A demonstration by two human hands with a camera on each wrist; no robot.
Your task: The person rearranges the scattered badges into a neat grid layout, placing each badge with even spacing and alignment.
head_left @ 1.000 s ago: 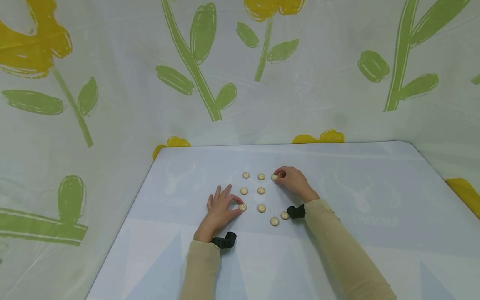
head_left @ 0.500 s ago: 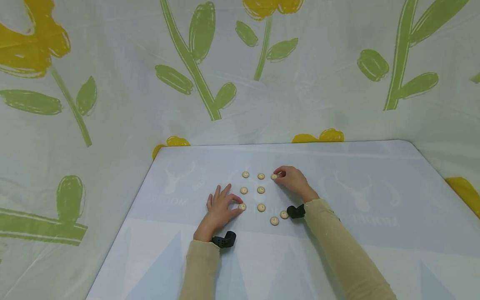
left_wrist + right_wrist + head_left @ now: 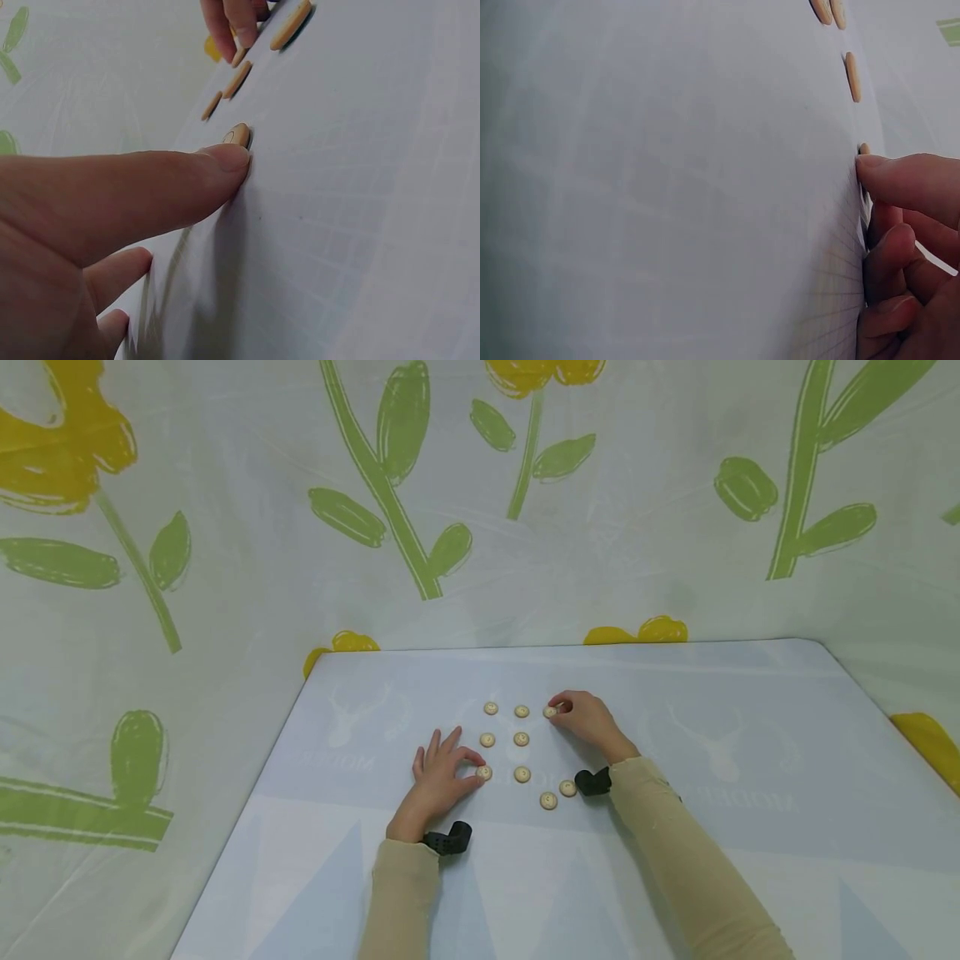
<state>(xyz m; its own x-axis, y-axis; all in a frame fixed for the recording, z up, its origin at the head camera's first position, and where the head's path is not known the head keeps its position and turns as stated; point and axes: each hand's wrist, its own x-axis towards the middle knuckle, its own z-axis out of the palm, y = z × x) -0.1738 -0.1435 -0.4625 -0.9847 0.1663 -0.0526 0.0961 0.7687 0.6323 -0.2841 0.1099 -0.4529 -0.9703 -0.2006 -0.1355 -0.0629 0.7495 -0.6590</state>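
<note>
My left hand (image 3: 441,781) pinches a small round pale wooden disc (image 3: 484,773) between thumb and index finger, its other fingers spread on the table. In the left wrist view the thumb (image 3: 187,176) presses against the near edge of that disc (image 3: 239,135). Farther back, my right hand (image 3: 591,723) has thumb and index finger on another disc (image 3: 551,712), at the right end of the back row. The right wrist view shows the right hand's fingers (image 3: 891,251) curled low at the tabletop, with its disc mostly hidden behind the thumb.
Between and behind the hands, several more discs lie in rows, among them a centre disc (image 3: 521,739) and a front disc (image 3: 522,774). Two loose discs (image 3: 548,801) sit beside the black right wrist camera (image 3: 593,782). A flower-printed curtain (image 3: 600,552) rises behind the pale table (image 3: 300,877).
The right hand and its disc have shifted very slightly right, away from the neighbouring disc. The left hand keeps its hold in the same place. The head view has tilted a little.
</note>
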